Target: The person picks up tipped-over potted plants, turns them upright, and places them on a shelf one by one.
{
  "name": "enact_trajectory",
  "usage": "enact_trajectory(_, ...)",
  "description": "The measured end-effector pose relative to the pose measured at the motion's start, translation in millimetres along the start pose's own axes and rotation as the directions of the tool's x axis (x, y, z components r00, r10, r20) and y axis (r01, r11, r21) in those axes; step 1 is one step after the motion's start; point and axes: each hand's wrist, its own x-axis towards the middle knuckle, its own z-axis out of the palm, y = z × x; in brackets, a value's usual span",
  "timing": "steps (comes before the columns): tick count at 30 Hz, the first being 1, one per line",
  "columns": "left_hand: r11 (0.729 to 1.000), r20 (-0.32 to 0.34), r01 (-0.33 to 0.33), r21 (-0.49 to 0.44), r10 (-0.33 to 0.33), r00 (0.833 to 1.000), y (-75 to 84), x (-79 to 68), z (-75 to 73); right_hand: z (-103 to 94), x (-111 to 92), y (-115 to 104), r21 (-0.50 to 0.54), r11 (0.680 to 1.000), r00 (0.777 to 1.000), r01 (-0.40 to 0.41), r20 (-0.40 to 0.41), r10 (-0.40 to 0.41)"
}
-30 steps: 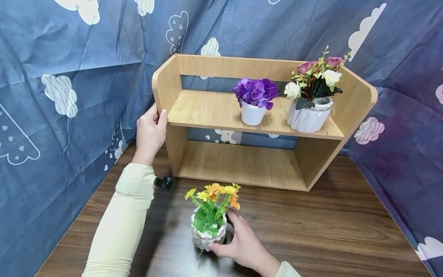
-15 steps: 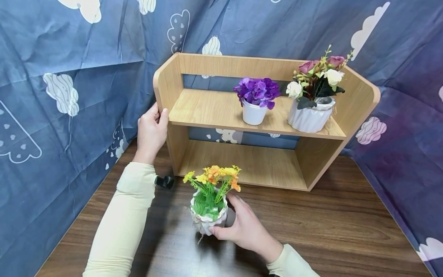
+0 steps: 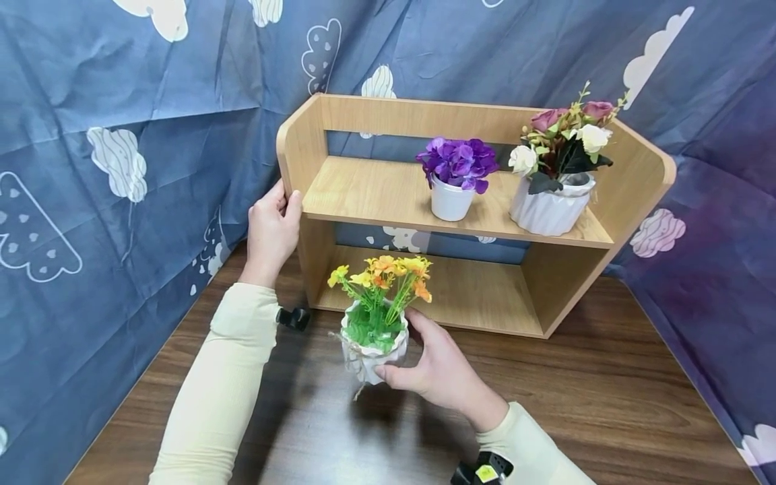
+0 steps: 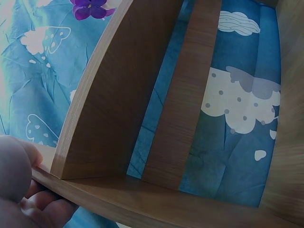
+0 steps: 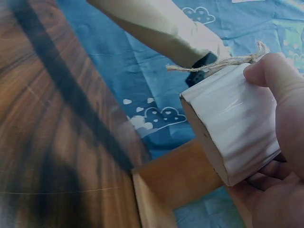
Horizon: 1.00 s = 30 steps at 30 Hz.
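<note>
My left hand [image 3: 273, 232] grips the left side panel of a two-tier wooden shelf [image 3: 424, 113]; in the left wrist view its thumb and fingers [image 4: 47, 206] lie on either side of the panel's edge. My right hand [image 3: 445, 367] holds a white ribbed flowerpot [image 3: 366, 360] from its right side, above the table in front of the lower tier. Yellow and orange artificial flowers [image 3: 388, 273] with green leaves stand in that pot. In the right wrist view the pot [image 5: 232, 118] shows its bottom edge and a twine bow [image 5: 228, 62]; my other fingers are partly hidden behind it.
On the upper tier stand a small white pot [image 3: 451, 201] with purple flowers and, to its right, a larger white pot [image 3: 548, 209] with roses. The dark wooden table [image 3: 576, 397] lies in front. Blue patterned cloth [image 3: 170, 87] hangs behind and at the sides.
My right hand has lifted the flowerpot off the table and carried it forward, toward the shelf. My left hand keeps its grip on the side panel. The head view has shifted slightly.
</note>
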Motion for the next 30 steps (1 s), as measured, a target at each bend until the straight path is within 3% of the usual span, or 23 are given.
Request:
enact_trajectory(8, 1.000, -0.009, -0.017, 0.004, 0.017, 1.000, -1.3, 1.8, 1.9, -13.3, 16.4, -10.1, -0.021, 1.000, 1.000, -0.022, 0.015, 0.022)
enact_trajectory(18, 1.000, -0.022, -0.016, 0.019, 0.016, 1.000, -1.1, 0.9, 0.5, -26.4, 41.1, -26.7, 0.071, 0.997, 1.000, -0.002, 0.012, 0.001)
enact_trajectory(24, 1.000, -0.032, -0.027, 0.015, 0.028, 0.999, -1.9, 1.2, 0.2, -35.0, 54.9, -36.5, 0.022, 1.000, 1.000, 0.000, -0.018, 0.000)
enact_trajectory(30, 1.000, -0.024, -0.028, 0.009, 0.028, 0.999, -2.9, 1.5, 0.5, -42.1, 70.1, -45.4, 0.036, 0.999, 1.000, -0.004, -0.026, 0.005)
